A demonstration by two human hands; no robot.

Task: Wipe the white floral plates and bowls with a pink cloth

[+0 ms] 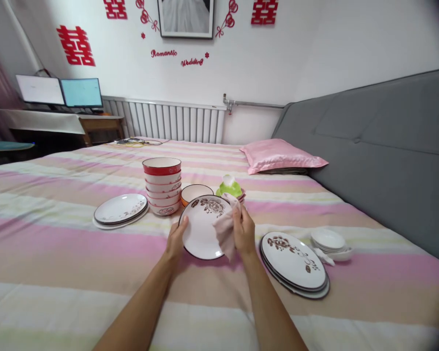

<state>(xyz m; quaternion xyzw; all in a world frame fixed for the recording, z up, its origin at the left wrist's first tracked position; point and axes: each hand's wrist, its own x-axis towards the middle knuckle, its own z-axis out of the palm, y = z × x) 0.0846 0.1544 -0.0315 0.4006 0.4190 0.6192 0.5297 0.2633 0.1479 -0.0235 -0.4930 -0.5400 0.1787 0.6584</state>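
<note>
A round white plate (201,236) with a dark rim and a brown flower print is held up, tilted towards me, above the bed. My left hand (176,238) grips its left edge, thumb on the face and the other fingers mostly hidden behind. At the plate's right side, my right hand (244,229) is closed on a pale pink cloth (226,233), which lies against the plate's face and hangs below the hand. Behind the plate stand an orange-sided bowl (197,191), partly covered, and a green dish (229,187) with a small white piece on top.
A tall stack of red and white bowls (163,187) rises behind my left hand. Stacked plates lie at left (120,208) and right (296,261). Small white dishes (328,240) sit farther right. A pink pillow (281,155) rests near the grey headboard (380,131).
</note>
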